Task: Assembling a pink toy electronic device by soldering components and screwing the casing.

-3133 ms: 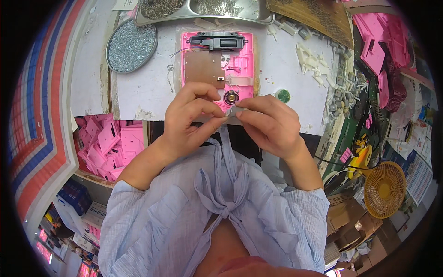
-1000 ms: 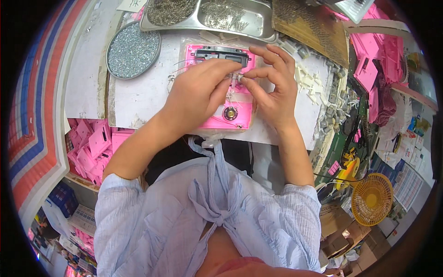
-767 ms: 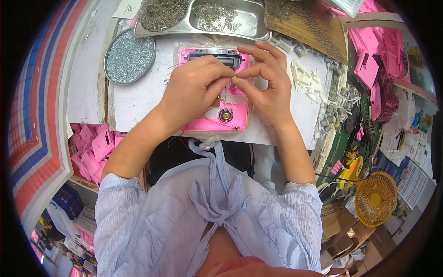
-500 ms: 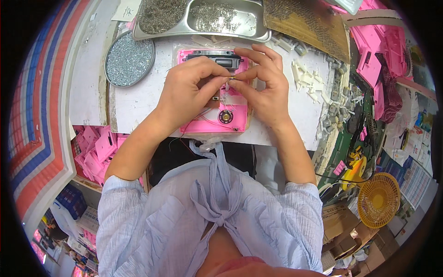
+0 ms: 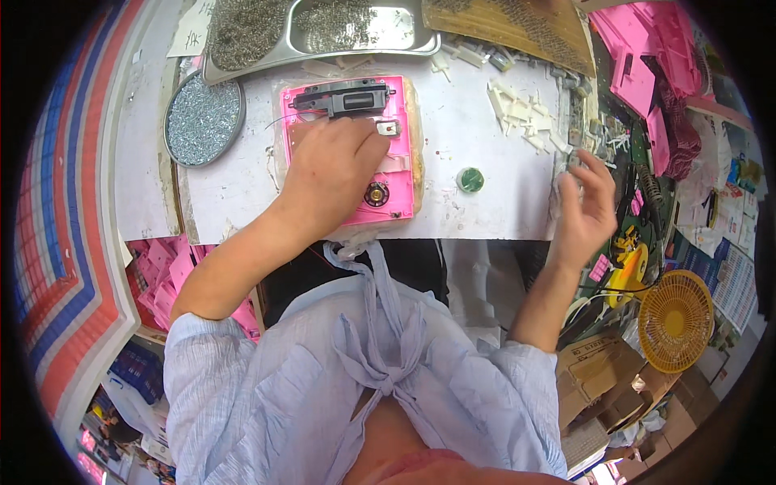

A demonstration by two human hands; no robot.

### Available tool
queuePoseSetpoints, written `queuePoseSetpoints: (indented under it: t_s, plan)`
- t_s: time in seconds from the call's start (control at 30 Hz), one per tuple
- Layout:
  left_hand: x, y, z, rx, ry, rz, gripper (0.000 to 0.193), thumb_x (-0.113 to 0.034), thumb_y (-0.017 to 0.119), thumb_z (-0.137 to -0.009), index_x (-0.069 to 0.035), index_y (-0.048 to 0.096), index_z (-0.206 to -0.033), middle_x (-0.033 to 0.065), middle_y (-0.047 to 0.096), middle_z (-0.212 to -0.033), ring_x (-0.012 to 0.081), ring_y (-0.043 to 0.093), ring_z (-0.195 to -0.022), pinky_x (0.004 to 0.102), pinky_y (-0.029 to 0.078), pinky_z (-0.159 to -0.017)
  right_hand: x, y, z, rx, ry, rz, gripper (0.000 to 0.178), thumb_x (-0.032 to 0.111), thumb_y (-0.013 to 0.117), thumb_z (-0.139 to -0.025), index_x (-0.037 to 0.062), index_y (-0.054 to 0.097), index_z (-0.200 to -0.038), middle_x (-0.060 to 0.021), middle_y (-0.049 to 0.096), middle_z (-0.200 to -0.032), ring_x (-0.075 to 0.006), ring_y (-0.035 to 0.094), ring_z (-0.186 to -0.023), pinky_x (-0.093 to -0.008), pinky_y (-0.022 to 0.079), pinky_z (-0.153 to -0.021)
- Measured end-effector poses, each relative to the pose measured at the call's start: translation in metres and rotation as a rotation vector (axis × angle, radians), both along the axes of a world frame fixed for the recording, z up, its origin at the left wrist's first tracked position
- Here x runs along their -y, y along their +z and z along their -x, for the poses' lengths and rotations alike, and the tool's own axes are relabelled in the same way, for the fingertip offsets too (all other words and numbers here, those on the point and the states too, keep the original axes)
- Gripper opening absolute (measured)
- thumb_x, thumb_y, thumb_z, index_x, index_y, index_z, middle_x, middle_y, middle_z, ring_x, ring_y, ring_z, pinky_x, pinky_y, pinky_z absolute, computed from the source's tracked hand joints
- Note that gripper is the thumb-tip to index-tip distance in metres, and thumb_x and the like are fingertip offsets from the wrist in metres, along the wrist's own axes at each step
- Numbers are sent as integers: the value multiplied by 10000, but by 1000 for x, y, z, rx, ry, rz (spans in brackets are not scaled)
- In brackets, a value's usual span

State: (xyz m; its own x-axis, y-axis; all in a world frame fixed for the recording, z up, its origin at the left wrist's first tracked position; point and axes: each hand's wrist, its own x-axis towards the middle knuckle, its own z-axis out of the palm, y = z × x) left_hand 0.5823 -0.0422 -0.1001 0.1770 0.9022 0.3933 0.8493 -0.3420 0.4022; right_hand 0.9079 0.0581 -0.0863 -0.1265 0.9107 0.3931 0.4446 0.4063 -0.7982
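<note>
A pink plastic housing [image 5: 402, 179] lies on the white worktable, with a black rectangular part [image 5: 356, 99] across its far end and a round black speaker-like part [image 5: 376, 194] near its close end. My left hand [image 5: 333, 171] rests over the middle of the housing, fingers curled downward; whatever they grip is hidden beneath them. Just right of its fingertips sits a small white part [image 5: 388, 128]. My right hand [image 5: 590, 208] is at the table's right edge, slightly blurred, thumb and fingers apart, beside small grey and white blocks [image 5: 572, 153].
A round dish of small silvery pieces [image 5: 204, 120] stands left. A divided steel tray [image 5: 323, 58] and a brown board with small metal pieces [image 5: 517, 32] lie at the far side. White plastic parts [image 5: 525, 113] and a small green disc [image 5: 470, 179] lie right of the housing.
My right hand has left the housing and moved right to the table edge, uncovering the green disc. My left hand stays over the housing. The view has shifted slightly.
</note>
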Motion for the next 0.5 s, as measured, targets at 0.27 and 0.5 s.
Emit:
queuePoseSetpoints:
  t_s: [0.27, 0.5]
  plan:
    - [-10, 5, -1, 238, 86, 28, 153, -35, 719, -821, -39, 647, -956, 118, 626, -901, 322, 634, -854, 442, 497, -758, 16, 1, -169, -854, -468, 315, 314, 236, 640, -1022, 21, 570, -1241, -78, 639, -1018, -182, 598, -840, -320, 500, -712]
    - [-15, 5, -6, 49, 93, -90, 167, -47, 770, -794, -52, 681, -935, 79, 629, -961, 271, 590, -873, 397, 428, -774, -29, -1, -182, -750, -642, 141, 277, 278, 592, -1057, 4, 564, -1079, -87, 608, -921, -189, 517, -733, -340, 445, -641]
